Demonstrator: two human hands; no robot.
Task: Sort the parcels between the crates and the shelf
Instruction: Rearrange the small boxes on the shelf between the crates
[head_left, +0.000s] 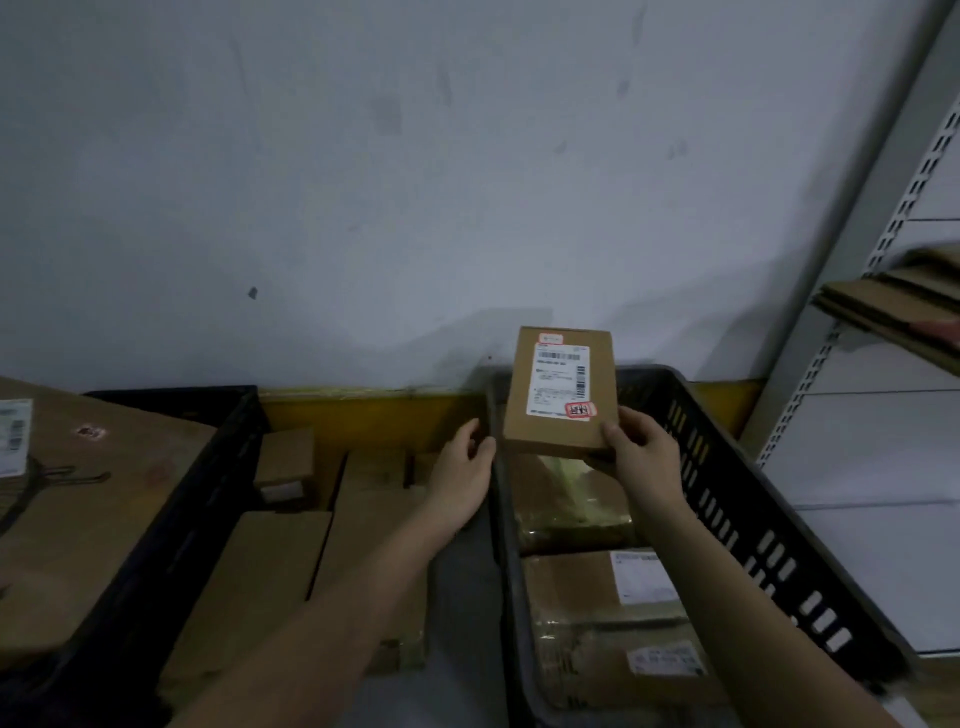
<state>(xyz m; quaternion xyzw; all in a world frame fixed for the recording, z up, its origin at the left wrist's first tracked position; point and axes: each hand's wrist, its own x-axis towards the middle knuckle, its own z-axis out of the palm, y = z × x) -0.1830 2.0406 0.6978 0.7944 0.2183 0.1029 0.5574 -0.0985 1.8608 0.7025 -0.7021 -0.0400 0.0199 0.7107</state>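
Note:
My right hand (641, 452) grips the lower right corner of a small flat cardboard parcel (519, 410) with a white shipping label, held upright above the far end of the right black crate (727, 483). My left hand (462, 478) hovers just left of the parcel over the crate's left rim, fingers loosely curled, holding nothing. Several taped cardboard parcels (602, 623) lie inside this crate. A second black crate (208, 467) stands at the left with a large labelled box (93, 499) on it. The metal shelf (883, 426) rises at the right.
Between the crates, several brown boxes (291, 561) lie on the floor against a yellow-striped wall base (363, 415). Flattened cardboard (893, 312) sticks out from a shelf level at upper right. A pale wall fills the background.

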